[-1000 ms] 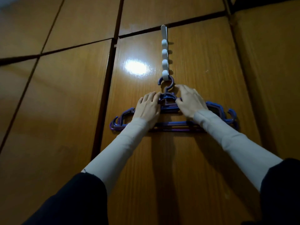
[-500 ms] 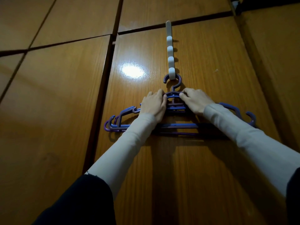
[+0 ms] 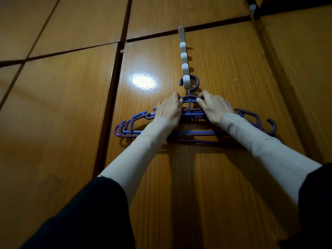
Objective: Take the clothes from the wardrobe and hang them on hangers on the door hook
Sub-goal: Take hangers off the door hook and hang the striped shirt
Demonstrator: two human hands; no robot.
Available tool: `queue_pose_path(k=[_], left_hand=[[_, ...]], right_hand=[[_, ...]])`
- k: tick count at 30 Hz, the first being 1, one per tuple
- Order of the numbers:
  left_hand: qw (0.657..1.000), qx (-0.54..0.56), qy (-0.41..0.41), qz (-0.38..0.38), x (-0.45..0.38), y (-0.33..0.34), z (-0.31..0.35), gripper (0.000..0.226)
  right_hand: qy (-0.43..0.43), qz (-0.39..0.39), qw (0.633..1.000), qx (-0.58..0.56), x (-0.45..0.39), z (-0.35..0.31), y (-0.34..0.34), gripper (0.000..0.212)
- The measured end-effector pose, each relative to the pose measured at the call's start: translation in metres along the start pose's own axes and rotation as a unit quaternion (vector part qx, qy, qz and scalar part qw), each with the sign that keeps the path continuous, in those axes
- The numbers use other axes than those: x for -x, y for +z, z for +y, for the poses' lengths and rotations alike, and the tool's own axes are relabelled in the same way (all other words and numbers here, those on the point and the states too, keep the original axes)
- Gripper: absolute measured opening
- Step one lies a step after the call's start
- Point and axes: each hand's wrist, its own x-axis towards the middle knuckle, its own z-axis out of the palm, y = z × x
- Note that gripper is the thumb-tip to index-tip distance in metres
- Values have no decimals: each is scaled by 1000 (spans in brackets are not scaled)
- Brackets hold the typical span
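A white over-door hook strip (image 3: 184,56) with several pegs hangs down the wooden wardrobe door (image 3: 206,177). From its lowest peg hangs a bunch of blue and purple plastic hangers (image 3: 190,134), the purple hook looped around the peg. My left hand (image 3: 169,109) grips the hangers' neck from the left, fingers curled over the top. On the right side of the neck, my right hand (image 3: 214,107) holds the same bunch. No clothes are in view.
Closed wooden wardrobe doors (image 3: 53,105) fill the view, split by dark gaps. A bright light reflection (image 3: 142,81) sits left of the hook. A door hinge or bracket (image 3: 252,8) shows at the top right corner.
Both hands have shifted slightly up and inward on the hangers' neck. The camera has moved, so the hook sits further right and the left ends of the hangers fan out more.
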Motion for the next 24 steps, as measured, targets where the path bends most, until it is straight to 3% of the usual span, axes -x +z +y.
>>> queue_pose_path(k=[11, 20, 24], left_hand=[[997, 38, 46, 41, 12, -11, -6, 28], [996, 75, 56, -9, 89, -4, -10, 25], [995, 93, 16, -42, 126, -12, 3, 24]], right_hand=[[-90, 0, 995, -30, 10, -2, -18, 32], [-100, -56, 992, -55, 81, -3, -4, 32], [-93, -83, 990, -63, 115, -7, -9, 31]])
